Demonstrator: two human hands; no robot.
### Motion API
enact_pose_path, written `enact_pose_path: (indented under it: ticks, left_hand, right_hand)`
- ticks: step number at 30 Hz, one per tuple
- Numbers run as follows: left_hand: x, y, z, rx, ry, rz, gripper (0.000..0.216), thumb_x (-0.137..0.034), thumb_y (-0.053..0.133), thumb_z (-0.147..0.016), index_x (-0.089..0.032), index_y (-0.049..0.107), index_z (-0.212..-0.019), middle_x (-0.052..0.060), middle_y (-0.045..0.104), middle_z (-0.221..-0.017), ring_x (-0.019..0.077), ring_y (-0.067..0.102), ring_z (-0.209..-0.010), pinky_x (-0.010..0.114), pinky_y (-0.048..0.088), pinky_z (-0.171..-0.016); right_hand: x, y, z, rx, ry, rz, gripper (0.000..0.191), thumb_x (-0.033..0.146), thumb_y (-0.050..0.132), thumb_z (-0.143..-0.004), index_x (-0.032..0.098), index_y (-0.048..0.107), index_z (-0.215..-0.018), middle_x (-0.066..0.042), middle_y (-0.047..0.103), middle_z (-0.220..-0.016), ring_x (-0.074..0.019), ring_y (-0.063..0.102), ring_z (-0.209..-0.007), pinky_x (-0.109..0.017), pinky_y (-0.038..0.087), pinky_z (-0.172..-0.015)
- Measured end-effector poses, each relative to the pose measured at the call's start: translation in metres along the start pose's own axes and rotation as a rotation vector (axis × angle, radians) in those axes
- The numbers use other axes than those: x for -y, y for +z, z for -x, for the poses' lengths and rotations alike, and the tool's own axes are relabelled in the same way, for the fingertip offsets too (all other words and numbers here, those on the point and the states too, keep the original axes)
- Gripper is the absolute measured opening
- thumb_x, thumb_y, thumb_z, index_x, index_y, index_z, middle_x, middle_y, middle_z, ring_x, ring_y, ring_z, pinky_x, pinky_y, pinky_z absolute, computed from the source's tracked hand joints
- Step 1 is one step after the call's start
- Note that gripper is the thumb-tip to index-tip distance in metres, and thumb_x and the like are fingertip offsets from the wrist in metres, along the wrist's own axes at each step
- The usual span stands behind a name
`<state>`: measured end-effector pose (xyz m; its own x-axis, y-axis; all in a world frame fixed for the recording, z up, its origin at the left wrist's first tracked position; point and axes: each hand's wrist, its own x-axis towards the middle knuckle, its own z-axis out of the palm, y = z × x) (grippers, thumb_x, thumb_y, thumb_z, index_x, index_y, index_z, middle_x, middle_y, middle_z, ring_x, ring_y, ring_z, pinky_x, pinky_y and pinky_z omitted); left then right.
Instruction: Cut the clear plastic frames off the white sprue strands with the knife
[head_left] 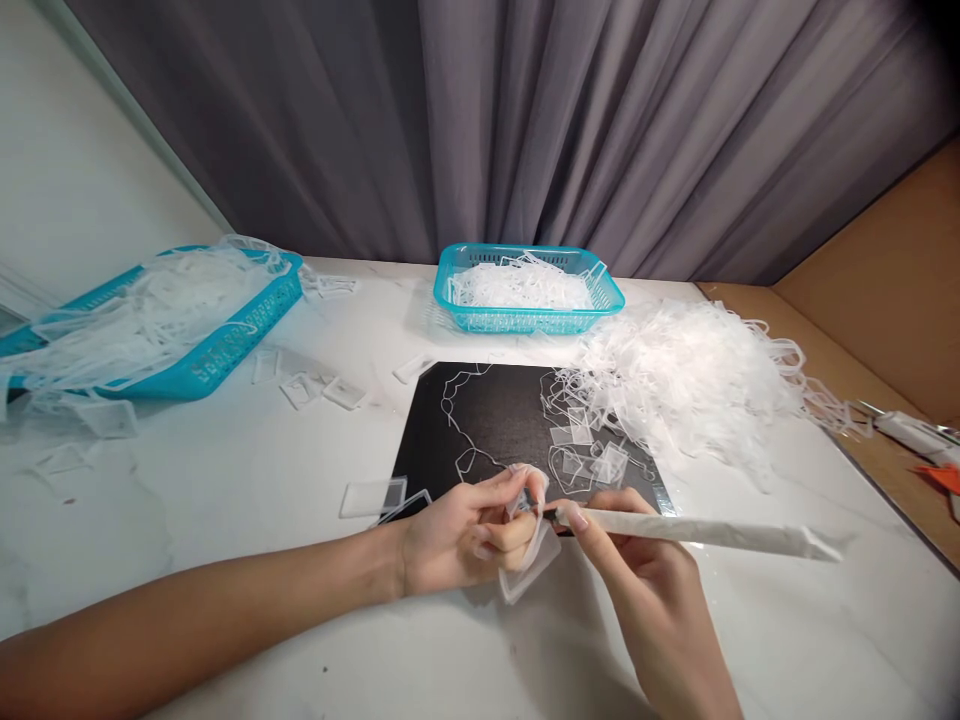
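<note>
My left hand pinches a small clear plastic piece at the near edge of a black mat. My right hand grips a long white-wrapped tool like a pen, its dark tip touching the plastic piece between my left fingers. Thin clear plastic strips and small clear squares lie on the mat just beyond both hands.
A heap of white plastic trimmings lies right of the mat. A teal basket of trimmings stands behind it; another teal basket overflows at the left. Loose clear squares dot the white marble table. A brown board borders the right.
</note>
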<state>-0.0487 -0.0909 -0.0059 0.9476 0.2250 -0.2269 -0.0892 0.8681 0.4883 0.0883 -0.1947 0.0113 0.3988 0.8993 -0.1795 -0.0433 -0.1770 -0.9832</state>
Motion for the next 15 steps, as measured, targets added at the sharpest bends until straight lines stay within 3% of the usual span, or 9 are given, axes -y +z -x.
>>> enact_pose_path:
  ticks: [4, 7, 15]
  left_hand:
    - [0.002, -0.001, 0.0, -0.002, 0.007, -0.033, 0.03, -0.034, 0.032, -0.096, -0.018, 0.054, -0.084, -0.007, 0.024, -0.048, 0.0093, 0.019, -0.046, 0.018, 0.023, -0.051]
    - [0.002, -0.003, 0.001, -0.014, -0.002, -0.045, 0.028, -0.036, 0.034, -0.095, -0.019, 0.054, -0.085, -0.007, 0.022, -0.049, 0.0098, 0.022, -0.048, 0.019, 0.026, -0.055]
    - [0.004, 0.001, 0.0, 0.011, 0.007, -0.044, 0.027, -0.033, 0.037, -0.095, -0.017, 0.055, -0.083, -0.007, 0.022, -0.05, 0.01, 0.018, -0.048, 0.018, 0.024, -0.053]
  right_hand:
    - [-0.002, 0.008, 0.007, -0.126, -0.093, 0.149, 0.017, 0.038, 0.059, -0.081, 0.023, 0.066, -0.086, 0.002, 0.057, -0.07, -0.0105, 0.04, -0.053, -0.02, 0.034, -0.045]
    - [-0.007, 0.012, 0.009, -0.151, -0.186, 0.214, 0.016, 0.034, 0.055, -0.084, 0.024, 0.066, -0.091, 0.001, 0.062, -0.078, -0.0101, 0.03, -0.047, -0.023, 0.028, -0.039]
    - [-0.016, 0.016, 0.008, -0.161, -0.251, 0.265, 0.019, 0.033, 0.052, -0.086, 0.024, 0.066, -0.095, -0.003, 0.067, -0.083, -0.0149, 0.052, -0.062, -0.024, 0.036, -0.045]
